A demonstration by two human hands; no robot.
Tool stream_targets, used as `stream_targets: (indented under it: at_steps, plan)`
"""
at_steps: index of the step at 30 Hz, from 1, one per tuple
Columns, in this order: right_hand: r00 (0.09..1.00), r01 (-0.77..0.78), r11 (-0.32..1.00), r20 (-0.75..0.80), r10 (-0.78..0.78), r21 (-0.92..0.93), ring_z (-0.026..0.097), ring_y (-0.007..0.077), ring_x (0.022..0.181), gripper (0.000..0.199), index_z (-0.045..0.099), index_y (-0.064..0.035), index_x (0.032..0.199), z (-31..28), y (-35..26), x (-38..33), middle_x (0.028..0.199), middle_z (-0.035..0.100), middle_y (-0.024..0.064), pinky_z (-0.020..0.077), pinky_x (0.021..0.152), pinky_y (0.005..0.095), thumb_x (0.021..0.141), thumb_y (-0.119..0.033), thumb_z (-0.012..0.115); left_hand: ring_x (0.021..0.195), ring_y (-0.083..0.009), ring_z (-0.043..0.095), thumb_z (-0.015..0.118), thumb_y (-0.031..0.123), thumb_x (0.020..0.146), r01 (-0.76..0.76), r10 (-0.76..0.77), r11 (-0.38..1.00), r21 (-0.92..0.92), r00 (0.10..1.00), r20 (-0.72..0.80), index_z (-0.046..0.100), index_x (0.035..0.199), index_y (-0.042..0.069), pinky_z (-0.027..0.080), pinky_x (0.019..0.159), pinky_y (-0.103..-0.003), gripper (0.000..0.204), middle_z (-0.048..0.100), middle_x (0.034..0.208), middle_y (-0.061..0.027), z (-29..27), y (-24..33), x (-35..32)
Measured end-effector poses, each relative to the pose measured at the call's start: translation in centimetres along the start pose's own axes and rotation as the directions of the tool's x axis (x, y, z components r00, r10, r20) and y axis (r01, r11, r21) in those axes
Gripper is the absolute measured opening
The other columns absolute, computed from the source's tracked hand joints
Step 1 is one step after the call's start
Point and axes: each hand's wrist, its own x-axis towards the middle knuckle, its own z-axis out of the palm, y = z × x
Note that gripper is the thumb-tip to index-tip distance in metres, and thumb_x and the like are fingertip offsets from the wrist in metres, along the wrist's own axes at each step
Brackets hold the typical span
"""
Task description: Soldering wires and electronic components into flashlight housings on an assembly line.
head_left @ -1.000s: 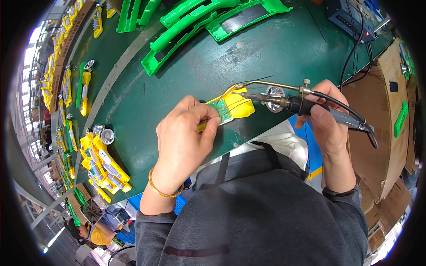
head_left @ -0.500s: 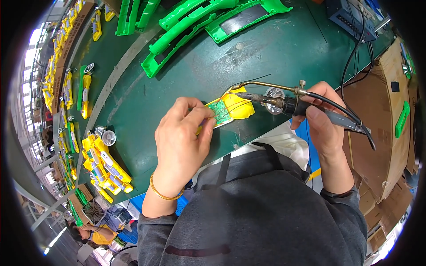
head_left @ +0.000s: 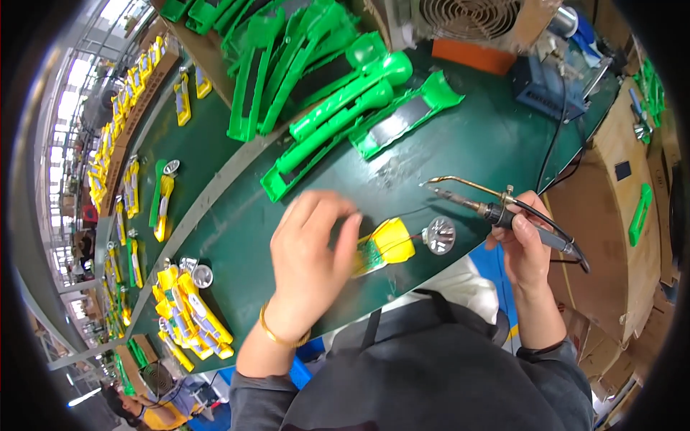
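Observation:
My right hand [head_left: 528, 248] grips a soldering iron [head_left: 496, 213] that has a thin brass tube clamped along its top. The iron's tip is in the air, up and to the right of a yellow plastic housing [head_left: 394, 241]. This housing lies on the green table with a green circuit board [head_left: 369, 256] at its left end. A thin red wire runs from it toward a round shiny reflector [head_left: 440, 235]. My left hand [head_left: 305, 262] is over the housing's left end, thumb and fingers apart, with nothing seen in it; part of the housing is hidden behind it.
Green plastic shells [head_left: 338, 108] are heaped at the far side. A pile of yellow and grey assemblies [head_left: 188, 312] sits at the left. A blue box-shaped unit [head_left: 548, 90] stands at the far right, its black cable hanging beside cardboard [head_left: 593, 208]. Farther left, a person in yellow [head_left: 158, 415] sits.
My left hand has let go of the circuit board and opened. The soldering iron has drawn away from the housing. The view has shifted, bringing more of the far side into sight.

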Motion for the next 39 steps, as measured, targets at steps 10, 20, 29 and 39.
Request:
stream_targets:
  at_steps: [10,20,29,39]
  plan:
    - [0.973,0.081,0.992,-0.222,-0.058,0.097,0.056,0.0137,0.065,0.023,0.046,-0.0031,0.1,-1.7,-0.9,0.6,0.077,0.056,0.0085,0.0513,0.053,0.0236,0.09,-0.024,0.051,0.073,-0.0275,0.055,0.062,0.008,0.066,-0.26,0.248,0.911,0.319,0.966,0.079,0.057,0.067,0.006,0.046,0.065,-0.037,0.005,0.054,0.072,-0.01,3.3,-2.6,5.6]
    - [0.99,0.015,0.976,-0.137,0.015,0.217,0.051,0.0137,0.071,0.027,0.051,-0.0038,0.111,-1.2,-0.7,2.2,0.08,0.055,0.0081,0.0494,0.058,0.0259,0.091,-0.022,0.049,0.078,-0.0275,0.058,0.065,0.007,0.074,-0.159,0.16,0.987,-0.014,0.982,0.105,0.065,0.085,0.003,0.047,0.071,-0.038,0.012,0.062,0.083,-0.01,1.5,-0.6,1.4]
    - [0.999,0.008,0.969,-0.043,0.003,0.248,0.05,0.0137,0.074,0.026,0.051,-0.0029,0.108,0.0,-0.4,2.7,0.083,0.055,0.0088,0.0472,0.058,0.0256,0.091,-0.022,0.049,0.079,-0.0181,0.058,0.069,-0.001,0.071,-0.109,0.098,0.941,-0.319,0.994,-0.051,0.069,0.083,0.003,0.045,0.073,-0.03,0.012,0.066,0.079,-0.0069,2.6,-0.6,1.7]
    - [0.998,-0.026,0.94,-0.037,0.041,0.339,0.051,0.0141,0.072,0.022,0.053,-0.0036,0.101,2.5,0.3,5.3,0.078,0.055,0.0065,0.0444,0.06,0.0273,0.091,-0.022,0.049,0.09,-0.0212,0.056,0.071,0.007,0.06,-0.411,0.426,0.901,-0.138,0.898,0.111,0.07,0.081,0.011,0.041,0.085,-0.037,0.021,0.063,0.081,0.0004,4.3,1.2,-0.6]
